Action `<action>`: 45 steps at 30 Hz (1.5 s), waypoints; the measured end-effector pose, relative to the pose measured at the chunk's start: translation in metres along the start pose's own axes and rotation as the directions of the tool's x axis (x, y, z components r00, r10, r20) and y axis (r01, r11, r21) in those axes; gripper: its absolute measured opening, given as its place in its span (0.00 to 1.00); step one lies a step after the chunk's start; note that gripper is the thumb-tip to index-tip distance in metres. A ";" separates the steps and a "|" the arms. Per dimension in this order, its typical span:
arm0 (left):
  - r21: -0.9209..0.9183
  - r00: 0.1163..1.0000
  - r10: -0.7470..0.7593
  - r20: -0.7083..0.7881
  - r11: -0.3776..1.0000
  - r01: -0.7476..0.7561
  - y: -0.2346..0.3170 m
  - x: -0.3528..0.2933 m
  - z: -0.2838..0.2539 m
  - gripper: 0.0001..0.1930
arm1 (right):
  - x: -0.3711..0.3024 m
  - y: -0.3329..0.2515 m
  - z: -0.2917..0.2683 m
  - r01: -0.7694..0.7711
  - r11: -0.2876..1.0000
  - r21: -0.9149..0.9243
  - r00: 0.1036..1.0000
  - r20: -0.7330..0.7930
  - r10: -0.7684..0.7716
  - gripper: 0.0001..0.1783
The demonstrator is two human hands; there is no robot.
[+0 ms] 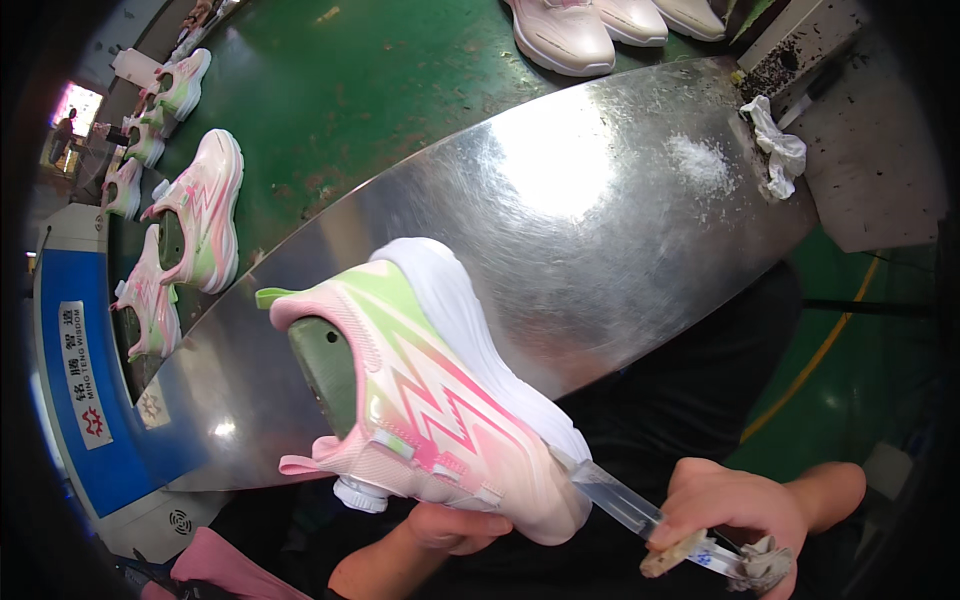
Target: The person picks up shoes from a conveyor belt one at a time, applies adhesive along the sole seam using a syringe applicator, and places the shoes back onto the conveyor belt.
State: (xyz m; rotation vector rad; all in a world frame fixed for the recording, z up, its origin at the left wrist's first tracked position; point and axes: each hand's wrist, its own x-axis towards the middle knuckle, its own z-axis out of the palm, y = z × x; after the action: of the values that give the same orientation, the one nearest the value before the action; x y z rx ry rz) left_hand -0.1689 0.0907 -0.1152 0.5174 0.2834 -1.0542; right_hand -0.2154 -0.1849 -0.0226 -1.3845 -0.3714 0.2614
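A pink, green and white sneaker point(440, 400) is tilted in front of me, with a dark green last point(325, 365) inside its opening. My left hand point(455, 528) grips it from below near the toe; most of those fingers are hidden behind the shoe. In my right hand point(735, 500) is a clear, flat, strip-like tool point(620, 498), whose far end meets the edge between the toe and the white sole. A tan lump point(672, 555) and a crumpled grey wad point(765, 565) sit by the tool's near end, at my right fingers.
A shiny metal plate point(480, 210) edges the green work surface point(400, 70). White crumbs point(700, 165) and a crumpled white cloth point(778, 150) lie toward its right end. More pink-green sneakers point(205, 215) line the left; pale sneakers point(565, 35) stand at the back.
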 end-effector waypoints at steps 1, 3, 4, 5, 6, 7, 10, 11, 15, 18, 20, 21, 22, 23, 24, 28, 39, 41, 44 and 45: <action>0.024 1.000 0.005 0.008 1.000 -0.006 -0.001 0.005 0.004 0.39 | -0.004 -0.006 0.000 -0.010 1.000 -0.021 1.000 -0.002 0.010 0.54; -0.034 0.998 -0.029 0.050 0.999 0.031 -0.002 0.013 0.014 0.38 | -0.012 -0.018 0.000 -0.022 0.999 -0.040 1.000 -0.014 0.021 0.54; -0.054 0.997 -0.033 0.065 0.998 0.037 -0.002 0.017 0.019 0.38 | -0.017 -0.024 0.000 -0.020 0.999 -0.051 0.999 -0.028 0.018 0.53; -0.014 0.998 -0.042 0.052 0.999 0.043 -0.001 0.023 0.024 0.38 | -0.019 -0.028 -0.002 0.003 0.998 -0.065 1.000 -0.020 -0.005 0.52; 0.025 0.998 -0.050 0.039 0.998 0.049 -0.002 0.028 0.026 0.38 | -0.022 -0.032 -0.002 -0.014 0.996 -0.084 1.000 -0.022 0.012 0.52; -0.001 0.998 -0.025 0.054 1.000 0.025 -0.006 0.033 0.024 0.38 | -0.025 -0.036 -0.002 -0.005 0.996 -0.090 1.000 -0.031 0.003 0.52; 0.085 0.998 0.011 0.067 0.996 -0.017 -0.002 0.050 0.037 0.39 | -0.032 -0.045 -0.003 0.021 0.991 -0.130 0.998 -0.054 -0.028 0.52; 0.005 0.991 -0.052 0.126 0.999 0.052 0.005 0.055 0.049 0.38 | -0.034 -0.046 -0.003 0.040 0.989 -0.145 0.997 -0.065 -0.050 0.52; -0.030 0.992 -0.058 0.117 0.998 0.062 0.000 0.070 0.050 0.36 | -0.041 -0.039 0.000 0.115 0.968 -0.222 0.986 -0.093 -0.138 0.51; -0.059 0.983 -0.010 0.185 0.998 0.021 -0.003 0.081 0.056 0.35 | -0.046 -0.039 0.002 0.147 0.950 -0.275 0.973 -0.131 -0.189 0.51; -0.053 0.981 -0.010 0.193 0.998 0.021 -0.002 0.084 0.059 0.36 | -0.047 -0.041 0.002 0.143 0.947 -0.289 0.972 -0.141 -0.190 0.51; -0.061 0.982 0.002 0.188 0.998 0.009 -0.002 0.086 0.063 0.36 | -0.048 -0.041 0.002 0.143 0.934 -0.326 0.972 -0.131 -0.195 0.51; -0.069 0.983 0.014 0.182 0.998 -0.002 -0.002 0.088 0.065 0.37 | -0.048 -0.040 0.003 0.142 0.921 -0.363 0.973 -0.121 -0.198 0.51; -0.072 0.982 0.011 0.187 0.997 0.003 -0.003 0.090 0.065 0.37 | -0.045 -0.038 0.005 0.157 0.894 -0.419 0.964 -0.131 -0.230 0.50; -0.083 0.980 0.034 0.197 0.996 -0.018 -0.004 0.094 0.063 0.37 | -0.045 -0.036 0.006 0.154 0.893 -0.422 0.965 -0.132 -0.228 0.50; -0.138 0.971 0.059 0.232 0.990 -0.028 -0.006 0.101 0.061 0.38 | -0.041 -0.032 0.010 0.154 0.844 -0.514 0.957 -0.136 -0.257 0.47; -0.240 0.942 0.038 0.333 0.970 0.046 -0.002 0.107 0.063 0.28 | -0.030 -0.021 0.017 0.099 0.591 -0.801 0.971 -0.053 -0.235 0.34; -0.244 0.937 0.034 0.348 0.968 0.056 0.000 0.106 0.063 0.21 | -0.028 -0.014 0.018 0.110 0.553 -0.826 0.964 -0.047 -0.261 0.34; -0.235 0.936 0.015 0.352 0.969 0.072 -0.001 0.102 0.064 0.15 | -0.048 0.010 0.023 0.101 0.491 -0.865 0.958 -0.049 -0.283 0.33; -0.230 0.935 0.013 0.355 0.970 0.074 -0.002 0.101 0.063 0.14 | -0.046 0.012 0.024 0.093 0.496 -0.863 0.954 -0.066 -0.293 0.28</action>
State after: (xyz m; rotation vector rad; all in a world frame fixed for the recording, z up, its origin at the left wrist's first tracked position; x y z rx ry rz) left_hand -0.1236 -0.0194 -0.1093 0.0989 0.0956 -1.1051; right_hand -0.2671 -0.1794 -0.0361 -2.3214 -0.5123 -0.3314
